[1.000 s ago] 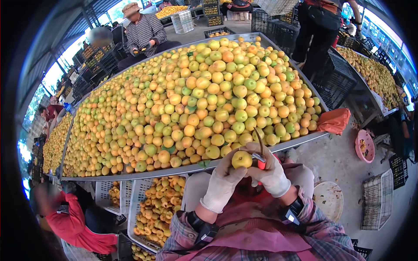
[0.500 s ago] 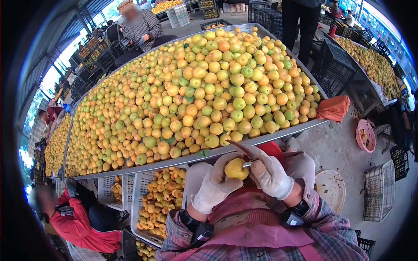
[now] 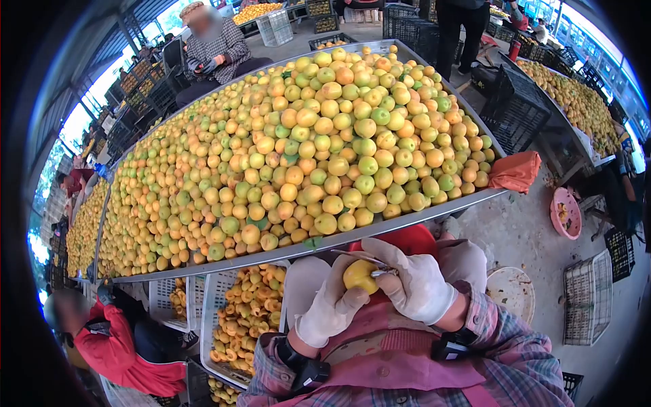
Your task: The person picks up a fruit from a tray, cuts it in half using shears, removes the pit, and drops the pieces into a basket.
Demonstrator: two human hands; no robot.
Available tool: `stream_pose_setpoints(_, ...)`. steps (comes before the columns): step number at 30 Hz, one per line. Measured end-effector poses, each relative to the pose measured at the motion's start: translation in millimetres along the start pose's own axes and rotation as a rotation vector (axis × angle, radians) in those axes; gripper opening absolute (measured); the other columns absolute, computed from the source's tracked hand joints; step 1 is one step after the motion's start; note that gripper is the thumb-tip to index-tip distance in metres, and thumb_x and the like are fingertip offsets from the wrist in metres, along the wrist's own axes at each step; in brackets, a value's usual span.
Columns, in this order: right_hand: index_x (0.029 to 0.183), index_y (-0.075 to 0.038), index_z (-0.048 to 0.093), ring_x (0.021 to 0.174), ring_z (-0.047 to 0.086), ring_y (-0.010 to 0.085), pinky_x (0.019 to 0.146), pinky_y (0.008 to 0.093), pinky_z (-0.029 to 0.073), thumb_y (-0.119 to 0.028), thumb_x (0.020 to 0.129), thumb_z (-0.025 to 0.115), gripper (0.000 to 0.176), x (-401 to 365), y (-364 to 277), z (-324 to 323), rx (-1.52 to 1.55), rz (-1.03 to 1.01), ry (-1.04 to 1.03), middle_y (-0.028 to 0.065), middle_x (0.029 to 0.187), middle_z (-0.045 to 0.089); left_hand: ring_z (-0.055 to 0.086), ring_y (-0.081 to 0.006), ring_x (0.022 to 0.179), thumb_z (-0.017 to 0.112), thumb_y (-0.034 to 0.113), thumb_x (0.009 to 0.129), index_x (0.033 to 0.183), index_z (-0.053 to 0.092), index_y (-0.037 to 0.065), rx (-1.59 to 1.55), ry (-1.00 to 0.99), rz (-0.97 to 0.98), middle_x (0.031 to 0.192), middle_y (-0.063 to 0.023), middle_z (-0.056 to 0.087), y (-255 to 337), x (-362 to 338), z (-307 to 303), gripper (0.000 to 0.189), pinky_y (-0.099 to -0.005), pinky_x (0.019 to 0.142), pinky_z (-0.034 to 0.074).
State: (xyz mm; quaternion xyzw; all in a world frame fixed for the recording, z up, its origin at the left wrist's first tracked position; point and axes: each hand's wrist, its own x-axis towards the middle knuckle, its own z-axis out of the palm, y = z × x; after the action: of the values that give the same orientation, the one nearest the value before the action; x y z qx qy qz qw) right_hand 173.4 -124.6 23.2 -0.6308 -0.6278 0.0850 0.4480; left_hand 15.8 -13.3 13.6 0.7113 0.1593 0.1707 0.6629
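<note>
My left hand (image 3: pixel 332 298), in a white glove, is closed around a yellow apricot (image 3: pixel 361 276). My right hand (image 3: pixel 417 281), gloved too, grips a slim metal pitting knife (image 3: pixel 385 272) whose tip meets the fruit's right side. Most of the tool is hidden by my fingers. Both hands are close together above my lap, just before the metal rim of a sorting table (image 3: pixel 434 205). A large heap of whole apricots (image 3: pixel 305 156) covers that table. Partly behind my hands is a red basin (image 3: pixel 400 239).
A white crate (image 3: pixel 210 319) of halved apricots stands left of my knees. An orange cloth (image 3: pixel 515 171) hangs at the table's right corner. On the floor at right are a pink basin (image 3: pixel 565 212), a round white lid (image 3: pixel 512 292) and a pale crate (image 3: pixel 588 298). A co-worker in red (image 3: pixel 129 346) sits at left.
My hands have turned the apricot and tool: the curved reddish end that stuck up now appears as a thin edge lying flatter. Both hands sit slightly lower, and the view has shifted a little.
</note>
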Motion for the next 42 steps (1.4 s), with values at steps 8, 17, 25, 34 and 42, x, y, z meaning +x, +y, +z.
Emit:
stream_pose_setpoints(8, 0.137, -0.001, 0.042, 0.065, 0.065, 0.0347, 0.056, 0.0406, 0.051, -0.031, 0.098, 0.051, 0.051, -7.5, 0.7, -2.0, 0.034, 0.024, -0.093, 0.0146, 0.079, 0.067, 0.056, -0.0197, 0.095, 0.055, 0.052, 0.092, 0.131, 0.04, 0.0, -0.002, 0.005, 0.055, 0.112, -0.0109, 0.056, -2.6, -6.6, 7.7, 0.067, -0.0311, 0.082, 0.046)
stream_pose_setpoints(17, 0.142, 0.001, 0.035, 0.09, 0.066, 0.0372, 0.078, 0.0371, 0.052, -0.031, 0.101, 0.047, 0.054, -3.5, 18.8, 22.2, 0.426, 0.274, 0.164, 0.0244, 0.105, 0.063, 0.059, -0.0239, 0.095, 0.064, 0.022, 0.091, 0.122, 0.049, 0.002, 0.059, 0.193, 0.071, 0.107, -0.013, 0.059, -13.8, 21.7, 10.3, 0.041, -0.0345, 0.084, 0.048)
stream_pose_setpoints(25, 0.141, -0.001, 0.039, 0.049, 0.052, 0.0183, 0.048, 0.031, 0.047, -0.039, 0.104, 0.038, 0.053, 4.9, 7.9, 8.9, 0.893, 0.737, -0.068, 0.0073, 0.069, 0.055, 0.059, -0.0234, 0.09, 0.064, 0.025, 0.091, 0.12, 0.05, 0.002, 0.276, 0.259, 0.199, 0.102, -0.0135, 0.059, -21.1, 24.9, 13.6, 0.04, -0.0342, 0.081, 0.049)
stream_pose_setpoints(34, 0.06, -0.013, 0.037, 0.037, 0.035, 0.014, 0.036, 0.0271, 0.029, -0.066, 0.097, 0.02, 0.067, -0.9, 7.5, -2.3, 1.255, 0.955, -0.377, 0.001, 0.047, 0.036, 0.059, -0.0174, 0.097, 0.072, 0.043, 0.085, 0.127, 0.05, 0.004, 0.134, 0.13, 0.085, 0.112, -0.0088, 0.06, -23.5, 20.9, -6.0, 0.061, -0.0312, 0.083, 0.049)
stream_pose_setpoints(42, 0.108, 0.0, 0.053, 0.053, 0.053, 0.0165, 0.051, 0.0266, 0.041, -0.025, 0.098, 0.054, 0.027, -12.4, 22.6, 5.5, 0.6, 0.519, -0.087, 0.006, 0.068, 0.055, 0.051, -0.0128, 0.081, 0.073, 0.036, 0.083, 0.13, 0.049, 0.001, -0.582, 0.097, -0.008, 0.097, -0.0019, 0.055, -53.8, 16.7, -11.6, 0.064, -0.0263, 0.072, 0.042)
